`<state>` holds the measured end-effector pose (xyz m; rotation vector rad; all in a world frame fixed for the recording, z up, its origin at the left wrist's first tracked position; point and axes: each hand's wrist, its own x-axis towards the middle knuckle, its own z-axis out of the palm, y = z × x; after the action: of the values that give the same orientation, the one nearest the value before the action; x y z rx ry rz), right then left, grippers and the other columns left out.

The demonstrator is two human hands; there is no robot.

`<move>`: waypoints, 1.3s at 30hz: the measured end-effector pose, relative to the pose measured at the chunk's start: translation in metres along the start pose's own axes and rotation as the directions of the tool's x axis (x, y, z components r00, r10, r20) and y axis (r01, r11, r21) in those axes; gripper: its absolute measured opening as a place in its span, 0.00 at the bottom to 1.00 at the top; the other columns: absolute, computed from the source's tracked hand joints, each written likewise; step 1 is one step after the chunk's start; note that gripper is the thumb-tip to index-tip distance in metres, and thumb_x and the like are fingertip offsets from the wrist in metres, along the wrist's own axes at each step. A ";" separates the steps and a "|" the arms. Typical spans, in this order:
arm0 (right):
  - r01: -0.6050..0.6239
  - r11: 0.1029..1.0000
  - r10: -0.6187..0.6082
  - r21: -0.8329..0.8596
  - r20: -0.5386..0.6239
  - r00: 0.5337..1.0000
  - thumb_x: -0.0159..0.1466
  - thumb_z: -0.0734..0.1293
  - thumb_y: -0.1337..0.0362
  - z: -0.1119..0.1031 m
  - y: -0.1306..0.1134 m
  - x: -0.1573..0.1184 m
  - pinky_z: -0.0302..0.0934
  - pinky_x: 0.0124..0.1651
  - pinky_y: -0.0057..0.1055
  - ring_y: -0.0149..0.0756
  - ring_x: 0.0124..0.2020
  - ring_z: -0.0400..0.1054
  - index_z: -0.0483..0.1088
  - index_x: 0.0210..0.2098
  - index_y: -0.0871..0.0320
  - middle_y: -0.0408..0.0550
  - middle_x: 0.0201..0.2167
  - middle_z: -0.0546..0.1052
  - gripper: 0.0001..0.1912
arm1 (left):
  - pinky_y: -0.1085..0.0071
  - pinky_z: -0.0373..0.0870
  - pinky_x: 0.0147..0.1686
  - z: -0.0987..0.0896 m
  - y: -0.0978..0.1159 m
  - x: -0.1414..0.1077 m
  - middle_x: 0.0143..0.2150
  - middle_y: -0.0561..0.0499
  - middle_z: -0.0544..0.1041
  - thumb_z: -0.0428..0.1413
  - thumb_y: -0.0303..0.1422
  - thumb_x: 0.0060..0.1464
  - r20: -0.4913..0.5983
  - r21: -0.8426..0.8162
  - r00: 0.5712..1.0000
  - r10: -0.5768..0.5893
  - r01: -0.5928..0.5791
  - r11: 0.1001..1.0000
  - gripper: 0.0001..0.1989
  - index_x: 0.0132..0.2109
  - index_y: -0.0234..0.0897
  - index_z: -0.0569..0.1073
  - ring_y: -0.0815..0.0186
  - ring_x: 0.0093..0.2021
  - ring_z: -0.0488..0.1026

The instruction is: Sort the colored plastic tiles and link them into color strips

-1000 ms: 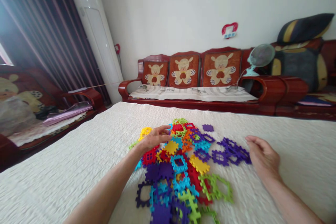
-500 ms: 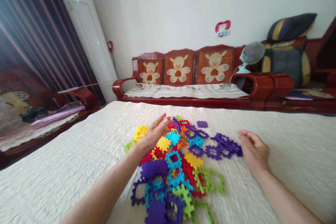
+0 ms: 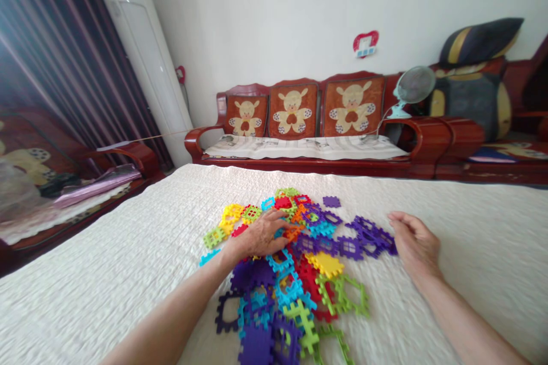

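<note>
Over the middle of a loose pile of coloured interlocking plastic pieces, my left hand (image 3: 268,232) is spread with its fingers apart, palm down. Its fingertips are beside a purple window piece (image 3: 305,244) and an orange piece (image 3: 293,233); what lies under the palm is hidden. My right hand (image 3: 416,244) rests on its side on the cover, fingers loosely curled together, with nothing visible in them. Just left of it lies a cluster of purple pieces (image 3: 369,235). A yellow plate (image 3: 326,264), green frames (image 3: 345,295) and dark purple plates (image 3: 257,344) lie nearer me.
The pieces lie on a white quilted cover (image 3: 128,251). A single purple plate (image 3: 331,201) sits apart behind the pile. Beyond the cover stand a red wooden sofa (image 3: 299,167) with bear cushions (image 3: 291,111) and a small fan (image 3: 414,85).
My left hand has come down and towards me onto the pile. The purple piece near its fingers now lies beside the other purple pieces. My right hand has stayed in place.
</note>
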<state>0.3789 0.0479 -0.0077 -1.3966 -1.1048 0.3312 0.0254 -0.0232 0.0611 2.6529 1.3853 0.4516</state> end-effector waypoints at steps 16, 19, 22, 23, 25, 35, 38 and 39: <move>0.659 0.746 -0.507 0.095 0.722 0.471 0.59 0.61 0.65 0.040 -0.105 -0.106 0.59 0.52 0.42 0.42 0.49 0.66 0.69 0.45 0.55 0.50 0.47 0.73 0.15 | 0.63 0.59 0.55 -0.019 0.013 -0.009 0.56 0.47 0.68 0.58 0.39 0.47 0.100 -0.074 0.993 0.069 -0.062 0.995 0.23 0.52 0.42 0.70 0.56 0.56 0.63; 0.664 0.745 -0.492 0.063 0.725 0.482 0.58 0.61 0.67 0.041 -0.103 -0.111 0.61 0.50 0.42 0.41 0.46 0.67 0.70 0.43 0.55 0.49 0.44 0.75 0.14 | 0.66 0.60 0.54 -0.015 0.006 -0.009 0.55 0.48 0.68 0.54 0.32 0.49 0.129 -0.100 0.990 0.062 -0.050 0.994 0.19 0.51 0.42 0.70 0.60 0.54 0.65; 0.651 0.756 -0.496 0.072 0.712 0.497 0.58 0.59 0.70 0.040 -0.106 -0.112 0.62 0.50 0.39 0.39 0.44 0.68 0.71 0.41 0.55 0.48 0.41 0.76 0.14 | 0.67 0.60 0.54 -0.015 -0.002 -0.010 0.55 0.50 0.69 0.53 0.27 0.47 0.128 -0.105 0.991 0.037 -0.024 0.994 0.17 0.46 0.42 0.73 0.60 0.54 0.65; 0.645 0.760 -0.501 0.080 0.704 0.503 0.59 0.58 0.70 0.040 -0.107 -0.111 0.62 0.50 0.38 0.38 0.44 0.68 0.71 0.41 0.55 0.48 0.41 0.76 0.14 | 0.67 0.60 0.54 -0.016 -0.004 -0.010 0.55 0.50 0.69 0.53 0.27 0.46 0.126 -0.111 0.991 0.033 -0.019 0.994 0.17 0.45 0.42 0.73 0.60 0.54 0.65; 0.630 0.771 -0.512 0.091 0.676 0.530 0.60 0.56 0.70 0.039 -0.107 -0.107 0.62 0.50 0.36 0.36 0.44 0.69 0.71 0.41 0.56 0.48 0.41 0.76 0.15 | 0.67 0.60 0.54 -0.017 -0.006 -0.011 0.55 0.51 0.70 0.53 0.26 0.45 0.125 -0.123 0.992 0.034 -0.018 0.992 0.16 0.44 0.42 0.74 0.61 0.54 0.65; 0.423 0.881 -0.324 -0.212 0.381 0.866 0.57 0.58 0.59 0.009 -0.082 -0.021 0.65 0.46 0.35 0.39 0.40 0.72 0.72 0.42 0.57 0.49 0.38 0.78 0.18 | 0.67 0.61 0.56 -0.018 -0.009 -0.011 0.58 0.51 0.67 0.54 0.27 0.46 0.163 -0.009 0.985 0.050 -0.049 0.999 0.16 0.45 0.40 0.73 0.62 0.55 0.65; 0.449 0.825 -0.314 -0.344 0.382 0.869 0.54 0.60 0.61 -0.003 -0.070 -0.003 0.63 0.47 0.38 0.42 0.41 0.71 0.72 0.41 0.59 0.52 0.40 0.77 0.18 | 0.67 0.61 0.56 -0.022 -0.006 -0.011 0.58 0.50 0.67 0.54 0.26 0.45 0.194 0.014 0.981 0.017 -0.020 1.000 0.17 0.44 0.40 0.73 0.61 0.56 0.64; 0.485 0.795 -0.351 -0.364 0.376 0.858 0.54 0.60 0.62 -0.004 -0.068 -0.002 0.62 0.49 0.39 0.44 0.44 0.70 0.71 0.43 0.60 0.54 0.42 0.75 0.19 | 0.67 0.61 0.56 -0.023 -0.005 -0.011 0.58 0.50 0.67 0.54 0.25 0.44 0.204 0.015 0.979 0.015 -0.019 1.000 0.17 0.44 0.40 0.73 0.61 0.56 0.64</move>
<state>0.3533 0.0287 0.0530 -1.4700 -1.7897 -0.0620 0.0078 -0.0301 0.0792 2.6385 1.3114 0.1638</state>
